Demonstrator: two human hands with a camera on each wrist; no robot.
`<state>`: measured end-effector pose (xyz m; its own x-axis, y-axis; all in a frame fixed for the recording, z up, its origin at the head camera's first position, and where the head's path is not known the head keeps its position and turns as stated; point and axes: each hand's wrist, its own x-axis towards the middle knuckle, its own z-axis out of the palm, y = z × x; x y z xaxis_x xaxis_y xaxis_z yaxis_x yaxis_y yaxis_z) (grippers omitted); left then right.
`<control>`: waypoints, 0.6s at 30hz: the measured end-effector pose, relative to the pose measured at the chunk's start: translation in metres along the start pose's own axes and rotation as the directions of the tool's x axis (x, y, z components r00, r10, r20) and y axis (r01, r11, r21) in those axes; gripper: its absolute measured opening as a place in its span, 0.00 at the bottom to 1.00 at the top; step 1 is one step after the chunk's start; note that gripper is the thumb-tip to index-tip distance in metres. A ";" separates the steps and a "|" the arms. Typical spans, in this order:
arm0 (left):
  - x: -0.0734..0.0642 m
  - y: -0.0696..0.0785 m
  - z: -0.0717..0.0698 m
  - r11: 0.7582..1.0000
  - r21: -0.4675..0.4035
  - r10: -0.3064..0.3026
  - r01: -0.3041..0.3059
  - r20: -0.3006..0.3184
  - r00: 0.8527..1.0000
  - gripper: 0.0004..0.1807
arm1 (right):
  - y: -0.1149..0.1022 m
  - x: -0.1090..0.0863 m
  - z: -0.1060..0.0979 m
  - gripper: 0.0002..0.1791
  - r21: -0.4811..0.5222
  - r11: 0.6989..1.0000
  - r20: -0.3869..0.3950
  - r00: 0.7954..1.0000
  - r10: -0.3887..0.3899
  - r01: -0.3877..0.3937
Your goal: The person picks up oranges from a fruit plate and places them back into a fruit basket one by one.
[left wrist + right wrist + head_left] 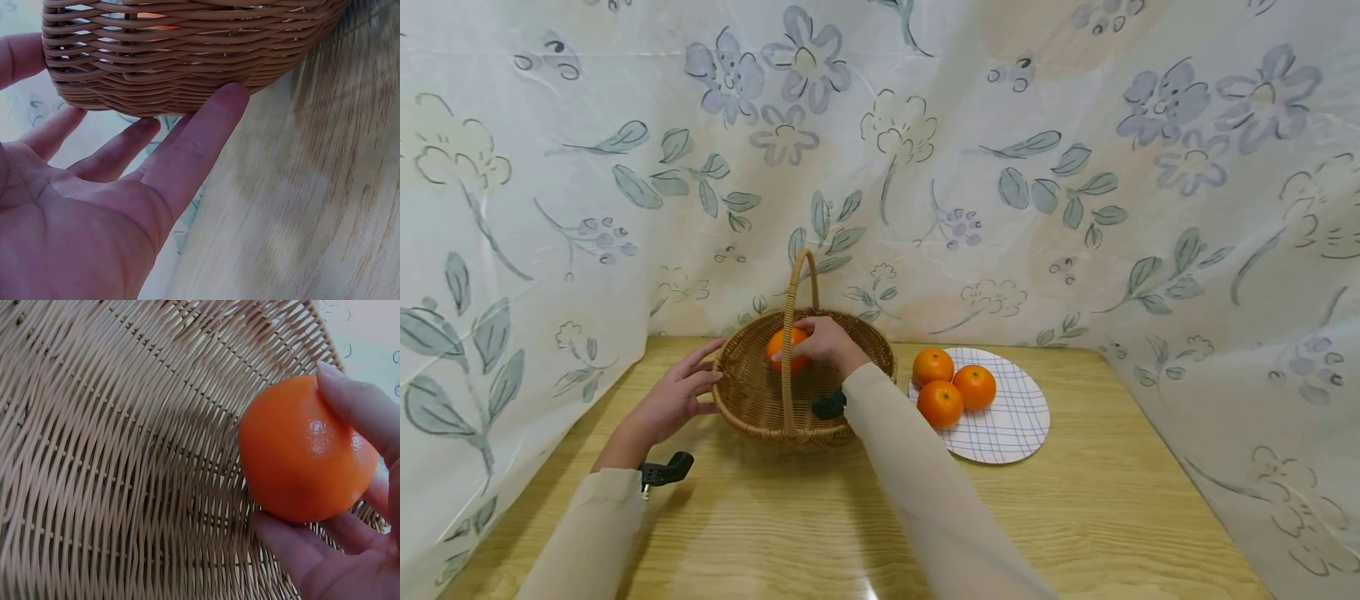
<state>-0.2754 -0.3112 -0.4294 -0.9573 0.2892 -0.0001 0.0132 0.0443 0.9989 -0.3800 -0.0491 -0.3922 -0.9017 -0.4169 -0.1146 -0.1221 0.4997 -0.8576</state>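
A wicker basket point(752, 427) with a tall arched handle stands on the table, left of the middle. My right hand point(829, 340) reaches into it and holds an orange point(306, 450), thumb on one side and fingers on the other. In the right wrist view this fruit is close to the woven wall. Against the basket's outer left side, my left hand point(668, 398) rests with fairly straight fingers; in the left wrist view the fingertips point(232, 100) touch the weave low down. The handle hides part of the orange in the head view.
Right of the basket lies a round white plate point(1011, 429) with a blue check pattern. Three oranges point(975, 387) sit together on its left part. A floral cloth point(925, 167) hangs behind and on both sides of the wooden table point(1112, 500).
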 end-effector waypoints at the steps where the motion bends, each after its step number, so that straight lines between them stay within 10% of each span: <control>1: -0.001 0.000 0.000 1.000 -0.002 0.000 0.000 0.003 1.000 0.37 | 0.000 0.000 0.001 0.42 -0.001 1.000 0.005 1.000 0.006 -0.006; 10: -0.002 -0.001 0.001 1.000 -0.005 0.007 -0.007 0.008 1.000 0.36 | 0.000 0.005 0.008 0.42 -0.035 0.997 0.024 0.998 0.063 -0.062; 18: -0.003 -0.002 0.000 1.000 0.007 -0.002 0.002 -0.001 1.000 0.37 | -0.005 0.000 0.006 0.39 -0.164 0.985 0.016 0.999 -0.045 0.047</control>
<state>-0.2724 -0.3126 -0.4312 -0.9577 0.2877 -0.0024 0.0130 0.0516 0.9986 -0.3772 -0.0563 -0.3910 -0.8885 -0.4513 -0.0836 -0.2311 0.5972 -0.7681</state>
